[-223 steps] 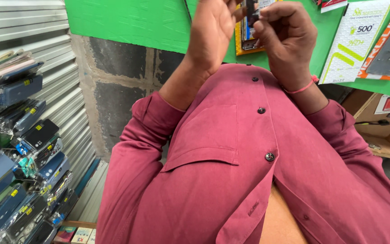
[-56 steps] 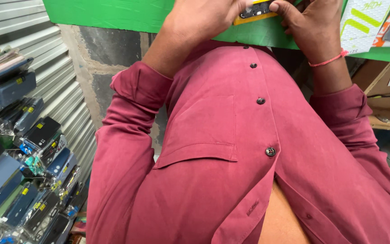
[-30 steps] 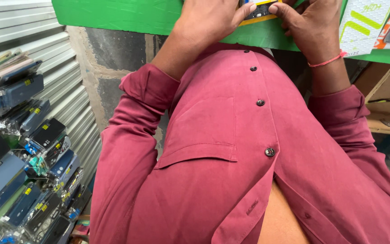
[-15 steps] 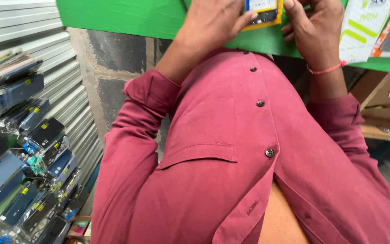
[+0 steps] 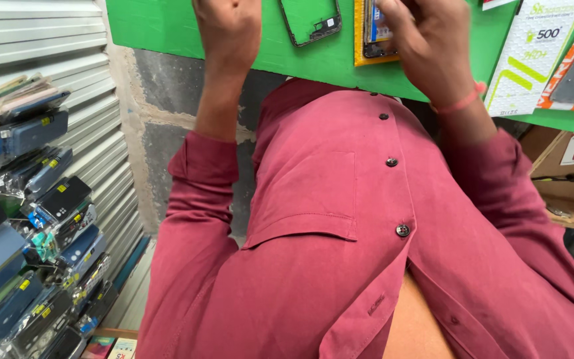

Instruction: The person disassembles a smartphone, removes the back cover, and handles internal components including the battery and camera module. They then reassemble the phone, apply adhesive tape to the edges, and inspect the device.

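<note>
Your right hand [image 5: 426, 50] grips the yellow-edged phone package [image 5: 375, 33]; your left hand [image 5: 228, 26], curled with nothing visibly held, hovers beside the bare phone frame [image 5: 311, 21] on the green surface [image 5: 167, 30], unassembled.

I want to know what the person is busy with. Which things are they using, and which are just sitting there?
In use: left hand; right hand on the yellow-edged phone part; black phone frame between the hands.

Just sitting there: hanging phone cases; white and green packet; cardboard box.
</note>
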